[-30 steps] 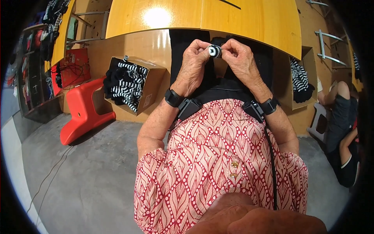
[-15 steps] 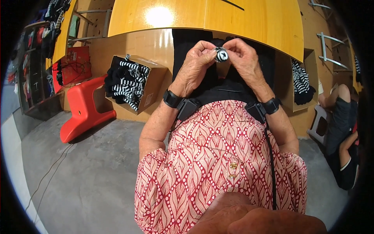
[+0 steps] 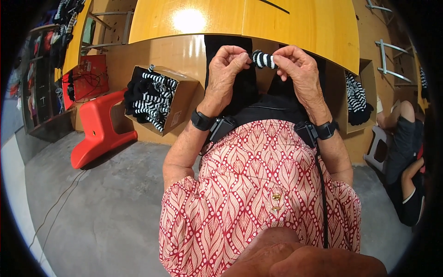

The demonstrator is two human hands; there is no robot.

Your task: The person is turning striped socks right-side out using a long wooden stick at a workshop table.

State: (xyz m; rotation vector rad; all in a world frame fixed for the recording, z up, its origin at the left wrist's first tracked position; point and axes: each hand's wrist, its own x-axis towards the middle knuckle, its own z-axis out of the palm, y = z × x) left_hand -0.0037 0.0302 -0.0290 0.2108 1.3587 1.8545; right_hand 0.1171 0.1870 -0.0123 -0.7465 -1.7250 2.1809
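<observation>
Just below the yellow table's edge, I hold a small black-and-white striped knitted piece (image 3: 264, 60) stretched sideways between my hands. The thumb and fingers of my right hand (image 3: 300, 69) pinch its right end. My left hand (image 3: 225, 69) is closed in a pinch at the darker left end; the tips hide just what part they grip. Whether the piece is a sock, a cuff or part of a glove cannot be made out. Both hands are over my lap, above black trousers (image 3: 228, 78).
The yellow table (image 3: 295, 23) spans the top. A cardboard box (image 3: 184, 90) of striped and black knitwear (image 3: 152, 99) stands left, another box (image 3: 368, 85) right. A red plastic stool (image 3: 99, 124) lies farther left. Another person (image 3: 401, 138) sits at the far right.
My hands have moved apart, the right one going rightward. The knitted piece, bunched with its end showing before, now lies lengthwise between them with its stripes in view.
</observation>
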